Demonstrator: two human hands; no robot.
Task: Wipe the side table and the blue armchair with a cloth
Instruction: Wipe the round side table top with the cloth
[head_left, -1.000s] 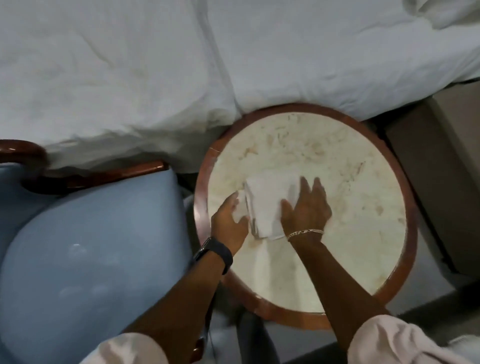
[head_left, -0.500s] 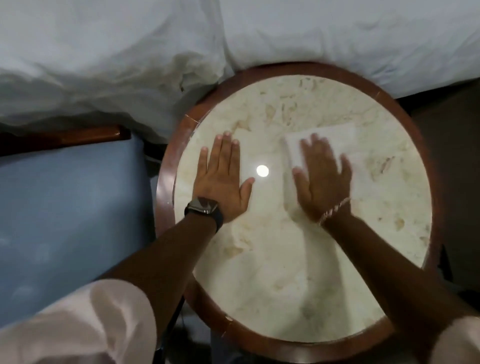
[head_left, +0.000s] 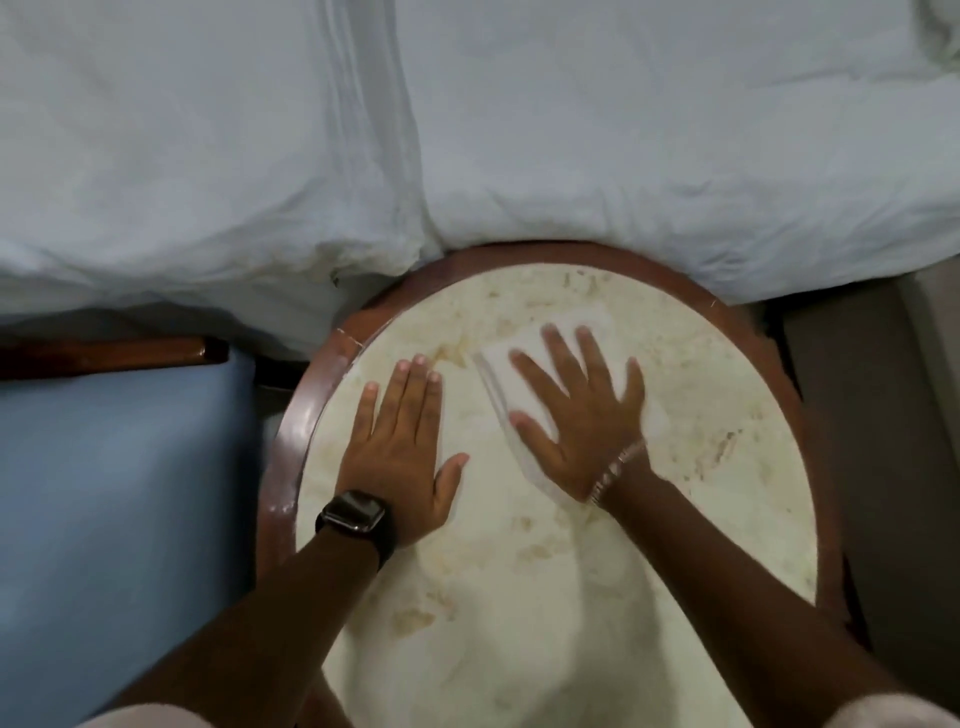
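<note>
On the table (head_left: 675, 519), seen from the head camera (the only view here), the wiping of the top is the step in hand. A round top of cream marble with tan veins sits inside a dark red-brown wooden rim, its far edge at 12 o'clock tucked under the white bedding (head_left: 467, 130). The right hand (head_left: 582, 415) lies flat with fingers spread wide, pressing a white folded cloth (head_left: 498, 379) against the stone at about 12 to 1 o'clock of the top; nothing is pinched or gripped, the palm alone bears on it. The cloth shows past the fingertips and along the thumb side, pale and hard to part from the marble (its right edge is blurred, so its full outline I cannot tell). The left hand (head_left: 405, 447), also flat and open with fingers together, rests bare on the marble at about 9 to 10 o'clock, near the rim, holding nothing; it looks to be bracing. A watch (head_left: 353, 514) is on that wrist and a bracelet (head_left: 618, 467) on the other.

My judgement is that the task is early: the near half of the top, toward 6 o'clock, and the rim likely remain. The next move calls for steady downward pressure and sweeping the cloth across the top. The armchair (head_left: 119, 493), its blue seat at 9 o'clock just beside the table, awaits its turn.
</note>
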